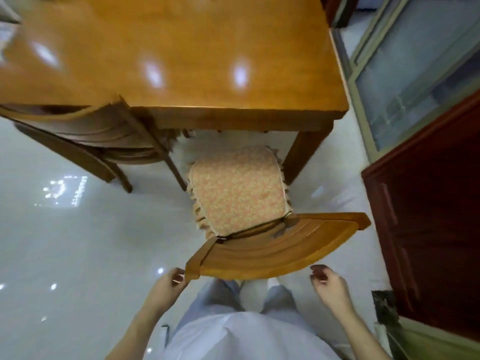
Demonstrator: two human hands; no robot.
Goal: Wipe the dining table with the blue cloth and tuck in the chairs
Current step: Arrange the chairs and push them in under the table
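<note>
Tucking step: the cushioned brown wooden chair [239,193] stands lower centre, clear of the glossy orange wooden counter [181,48]. The left hand [166,285] meets its backrest corner, grip unclear. The right hand [328,288] hangs loose and empty. Next, probably grasp and push forward.

Table [181,48] honey-orange; chair [272,245] same; cushion [237,188] pink-cream floral; door [428,203] dark red.

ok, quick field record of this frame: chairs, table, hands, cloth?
near chair: pulled out, backrest toward the person, whole seat cushion visible in front of the table
second chair: at left, pushed in against the table edge
dining table: glossy wood top with light reflections
left hand: fingertips at the backrest's left end, grip unclear
right hand: loosely curled, holds nothing, just off the backrest's right end
blue cloth: not in view
task state: near chair not yet tucked in
</note>
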